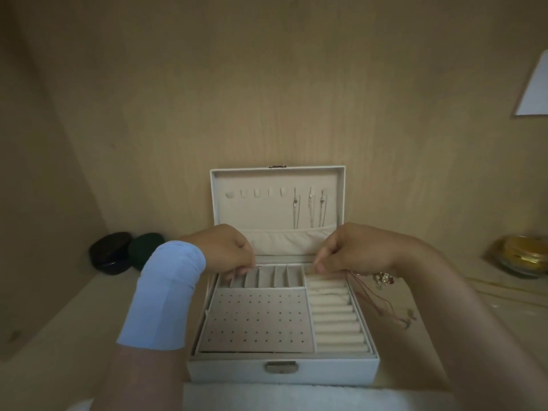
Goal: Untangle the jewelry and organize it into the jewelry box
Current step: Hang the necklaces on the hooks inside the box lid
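On the wooden shelf (74,321), red cords (366,293) pinched by the right hand (353,250) trail lower right, outside the jewelry box (231,372); the left hand (225,247) curls, hold unclear.

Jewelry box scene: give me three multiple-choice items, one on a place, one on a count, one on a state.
1. Where does the red-cord jewelry trail? A) right of the jewelry box B) among the ring rolls C) on the towel
2. How many chains hang in the lid? A) one B) three C) five
3. The lid is: A) shut B) detached C) open, upright
Answers: 1 A, its cords drop from the right hand beside the box; 2 B, three hang at its right side; 3 C, its lining faces the camera.
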Motion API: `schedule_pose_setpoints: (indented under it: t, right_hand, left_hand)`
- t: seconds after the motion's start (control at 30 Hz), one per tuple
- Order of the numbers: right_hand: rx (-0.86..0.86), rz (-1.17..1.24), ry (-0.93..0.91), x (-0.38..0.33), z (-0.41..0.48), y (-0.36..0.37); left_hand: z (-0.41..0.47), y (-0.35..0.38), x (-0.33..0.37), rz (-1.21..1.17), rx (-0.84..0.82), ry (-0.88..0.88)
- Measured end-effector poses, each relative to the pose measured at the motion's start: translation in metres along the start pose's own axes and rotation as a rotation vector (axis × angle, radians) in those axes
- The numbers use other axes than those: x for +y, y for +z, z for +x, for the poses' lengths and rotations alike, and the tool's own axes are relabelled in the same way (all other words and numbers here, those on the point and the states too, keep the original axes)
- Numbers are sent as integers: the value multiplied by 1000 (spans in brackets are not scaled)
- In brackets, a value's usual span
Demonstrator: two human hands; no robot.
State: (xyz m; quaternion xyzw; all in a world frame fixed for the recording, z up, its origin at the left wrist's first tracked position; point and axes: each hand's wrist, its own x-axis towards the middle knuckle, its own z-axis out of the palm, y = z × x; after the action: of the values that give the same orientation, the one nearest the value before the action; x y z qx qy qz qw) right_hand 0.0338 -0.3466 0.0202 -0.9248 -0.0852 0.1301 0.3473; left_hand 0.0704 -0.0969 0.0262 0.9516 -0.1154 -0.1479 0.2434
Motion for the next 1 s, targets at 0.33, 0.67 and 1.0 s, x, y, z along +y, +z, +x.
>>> schedule_pose_setpoints:
  t: [0.33, 0.67, 1.0]
  right_hand:
    - [79, 301, -188, -25, -1, 14]
    - [113, 383, -175, -22, -5, 7]
    - [-21, 600, -160, 0, 2, 4]
  left_hand:
    - [7, 13, 25, -135, 16, 268]
    - [3, 16, 32, -448, 6, 335]
    - [6, 1, 4, -901, 62, 293]
